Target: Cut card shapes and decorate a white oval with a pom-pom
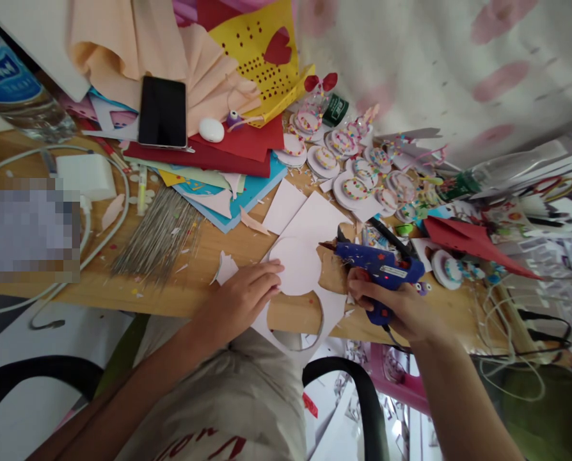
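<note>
A blue hot glue gun (pixel 377 262) is gripped in my right hand (pixel 391 301), its dark nozzle pointing left at the edge of a white paper disc (pixel 295 266). The fingertips of my left hand (pixel 252 288) rest on the left side of that disc, fingers close together and laid flat. Beneath the disc lies white card (pixel 315 221). A cut-out white sheet (pixel 331 310) with round openings hangs over the table's front edge, partly under the disc. A red light shows on the glue gun's body.
Thin metal wires (pixel 158 234) lie in a bundle on the left. Beyond the card stand several small decorated paper hats (pixel 356 186). A black phone (pixel 162 112) rests on coloured paper (pixel 247 147) at the back. White cables (pixel 118 224) loop at left; a water bottle (pixel 22 83) stands behind.
</note>
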### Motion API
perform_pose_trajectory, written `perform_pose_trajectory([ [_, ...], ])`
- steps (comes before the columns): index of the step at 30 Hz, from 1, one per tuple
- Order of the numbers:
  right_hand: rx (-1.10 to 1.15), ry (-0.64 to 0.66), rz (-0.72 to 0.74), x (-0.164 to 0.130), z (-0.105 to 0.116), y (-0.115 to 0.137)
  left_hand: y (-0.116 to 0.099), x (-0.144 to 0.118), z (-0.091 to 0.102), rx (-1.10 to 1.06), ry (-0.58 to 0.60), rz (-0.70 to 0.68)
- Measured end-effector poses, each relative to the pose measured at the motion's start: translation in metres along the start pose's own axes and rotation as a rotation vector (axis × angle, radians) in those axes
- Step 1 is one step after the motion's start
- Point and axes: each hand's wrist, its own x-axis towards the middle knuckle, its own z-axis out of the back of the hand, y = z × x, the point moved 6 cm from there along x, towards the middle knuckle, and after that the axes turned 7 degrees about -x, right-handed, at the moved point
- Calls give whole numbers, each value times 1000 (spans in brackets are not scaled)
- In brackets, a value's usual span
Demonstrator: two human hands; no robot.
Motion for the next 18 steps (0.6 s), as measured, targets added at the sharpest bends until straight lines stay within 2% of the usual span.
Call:
perform_pose_trajectory([
  [2, -32, -87, -16, 4, 3, -3, 0, 0, 0, -4, -5, -2],
  [7, -212, -205, -81, 9, 11, -17, -1, 0, 1, -8, -13, -8],
  [10, -338, -278, -76, 8, 15, -17, -1, 1, 1, -6, -9, -12],
  [18, -489, -338, 32, 8, 8, -3, 2, -1, 0, 0, -3, -8],
])
